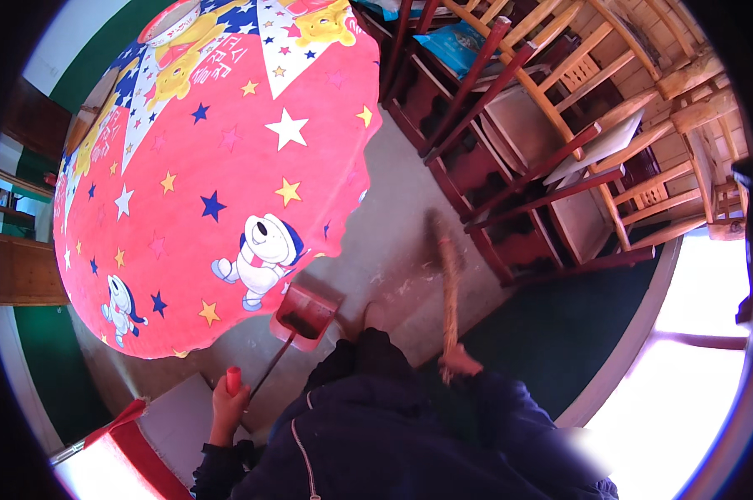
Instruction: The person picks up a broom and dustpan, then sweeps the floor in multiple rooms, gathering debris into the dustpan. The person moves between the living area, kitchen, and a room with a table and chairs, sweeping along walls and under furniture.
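My left hand (229, 400) grips the red handle end of a long-handled dustpan. The red dustpan (317, 312) rests low near my feet, partly beside the tablecloth's edge, with some dark matter inside it. My right hand (459, 362) is closed around a rough wooden stick (449, 294), apparently a broom handle. It slants away from me toward the floor by the stacked chairs. A dark, blurred patch lies at its far end, and I cannot tell whether that is bristles or shadow.
A round table under a pink star-patterned cloth (226, 156) fills the left, with a bowl (170, 24) on it. Dark red wooden chairs (476, 156) and pale wooden furniture (576, 75) crowd the upper right. Grey concrete floor (389, 206) runs between. A bright opening (695, 362) is at right.
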`<state>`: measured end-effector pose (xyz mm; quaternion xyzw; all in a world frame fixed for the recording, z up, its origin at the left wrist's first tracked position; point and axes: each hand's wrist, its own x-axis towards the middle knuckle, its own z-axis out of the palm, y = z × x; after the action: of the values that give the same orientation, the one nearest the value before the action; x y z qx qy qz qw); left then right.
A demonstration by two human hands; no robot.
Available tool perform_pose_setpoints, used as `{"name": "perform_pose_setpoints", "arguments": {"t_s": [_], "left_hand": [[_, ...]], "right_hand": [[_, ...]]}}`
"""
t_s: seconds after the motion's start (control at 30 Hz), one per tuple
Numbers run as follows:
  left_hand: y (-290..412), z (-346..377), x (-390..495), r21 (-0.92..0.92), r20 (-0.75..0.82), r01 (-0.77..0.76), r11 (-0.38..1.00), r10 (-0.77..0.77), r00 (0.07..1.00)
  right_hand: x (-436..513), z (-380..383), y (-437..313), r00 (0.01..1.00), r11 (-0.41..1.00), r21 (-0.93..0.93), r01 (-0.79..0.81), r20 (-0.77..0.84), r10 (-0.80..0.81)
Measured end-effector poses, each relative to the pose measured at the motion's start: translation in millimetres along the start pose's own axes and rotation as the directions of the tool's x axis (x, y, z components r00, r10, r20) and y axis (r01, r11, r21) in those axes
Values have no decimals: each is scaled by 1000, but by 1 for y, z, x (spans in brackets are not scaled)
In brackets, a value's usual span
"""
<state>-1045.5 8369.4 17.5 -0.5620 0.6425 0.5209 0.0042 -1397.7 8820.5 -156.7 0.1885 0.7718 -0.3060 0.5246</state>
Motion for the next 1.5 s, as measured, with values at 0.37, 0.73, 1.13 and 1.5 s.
{"name": "perform_pose_setpoints", "arguments": {"t_s": [0.37,0.73,1.13,1.5], "left_hand": [[5,43,22,91,-82,-29,995,37,996],[19,36,-11,-73,-192,71,995,-83,978],[35,53,-6,-68,-217,105,992,-117,969],[45,29,-9,42,-296,80,996,-64,953]], "right_hand": [[-121,-48,-17,986,997,78,12,163,-25],[128,-85,-232,951,966,67,251,167,-259],[24,-80,-196,969,988,112,102,212,-124],[179,-54,-235,927,836,-405,370,223,-302]]}}
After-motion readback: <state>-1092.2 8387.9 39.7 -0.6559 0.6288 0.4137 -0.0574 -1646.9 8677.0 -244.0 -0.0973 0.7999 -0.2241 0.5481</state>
